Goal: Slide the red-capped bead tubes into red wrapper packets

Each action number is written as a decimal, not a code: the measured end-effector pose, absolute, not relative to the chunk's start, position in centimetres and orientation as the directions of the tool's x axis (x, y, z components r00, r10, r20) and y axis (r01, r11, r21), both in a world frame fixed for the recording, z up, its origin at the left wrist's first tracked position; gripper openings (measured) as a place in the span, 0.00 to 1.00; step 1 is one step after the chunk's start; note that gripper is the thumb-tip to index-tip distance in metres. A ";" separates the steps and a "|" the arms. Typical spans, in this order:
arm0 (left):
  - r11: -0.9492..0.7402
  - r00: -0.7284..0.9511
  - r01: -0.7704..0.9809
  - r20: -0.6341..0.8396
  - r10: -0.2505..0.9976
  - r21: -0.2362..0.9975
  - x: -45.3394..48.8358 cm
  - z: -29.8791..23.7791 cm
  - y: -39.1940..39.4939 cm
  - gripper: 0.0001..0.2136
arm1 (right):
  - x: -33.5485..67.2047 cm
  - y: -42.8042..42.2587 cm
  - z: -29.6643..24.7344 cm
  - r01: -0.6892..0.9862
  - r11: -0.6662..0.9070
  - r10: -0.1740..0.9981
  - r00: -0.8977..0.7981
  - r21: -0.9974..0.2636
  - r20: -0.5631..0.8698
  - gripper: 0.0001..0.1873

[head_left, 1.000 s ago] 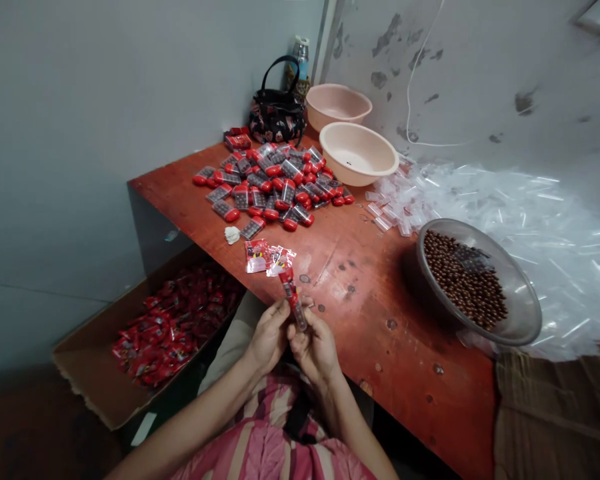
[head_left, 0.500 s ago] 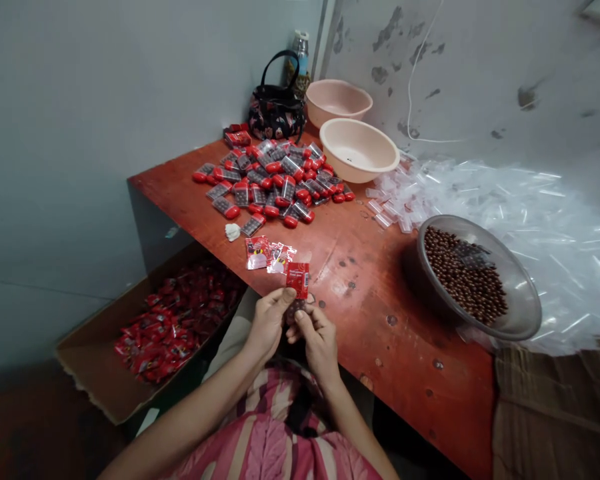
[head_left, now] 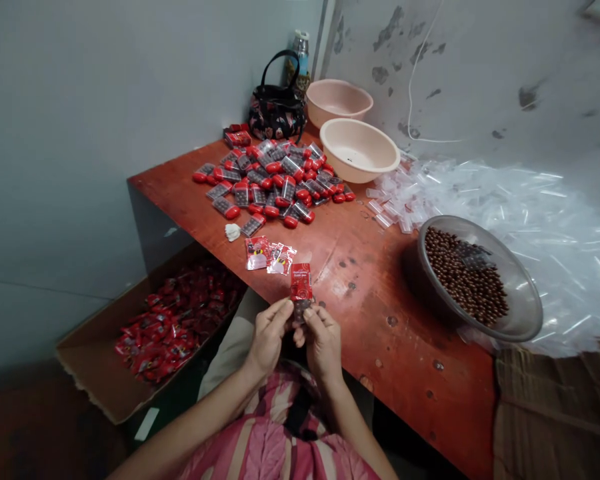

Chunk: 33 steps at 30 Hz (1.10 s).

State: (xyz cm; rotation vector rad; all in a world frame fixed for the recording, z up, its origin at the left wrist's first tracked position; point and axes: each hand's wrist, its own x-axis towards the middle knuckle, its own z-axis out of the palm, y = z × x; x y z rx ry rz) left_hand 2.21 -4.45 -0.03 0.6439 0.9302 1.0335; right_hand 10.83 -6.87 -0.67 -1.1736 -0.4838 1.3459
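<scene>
My left hand (head_left: 271,333) and my right hand (head_left: 324,340) are both closed on a small clear pack of dark brown balls (head_left: 301,308), pinching its lower part from either side. A red printed wrapper (head_left: 301,281) covers the pack's upper end, above the table's front edge. Just beyond lie a flat red sachet (head_left: 257,253) and silvery-red sachets (head_left: 281,259). Farther back is a heap of filled clear packs with red ends (head_left: 275,177). My fingers partly hide the held pack's lower end.
The red table (head_left: 370,267) carries a grey bowl of brown balls (head_left: 465,280), a pile of clear plastic cases (head_left: 530,200), two pale basins (head_left: 360,150), a handbag (head_left: 277,113) and a flask (head_left: 301,57). A carton of red sachets (head_left: 165,327) stands below left.
The held pack has turned: the barcode that showed on its red wrapper is gone from view, and a lettered face shows instead. My left fingers have shifted down onto the brown part.
</scene>
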 end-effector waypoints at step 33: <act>0.171 0.038 -0.132 -0.167 0.985 0.976 -0.8 -1.3 -3.7 0.15 | 11.1 -7.0 -0.7 0.504 0.028 0.930 0.304 -0.864 0.208 0.10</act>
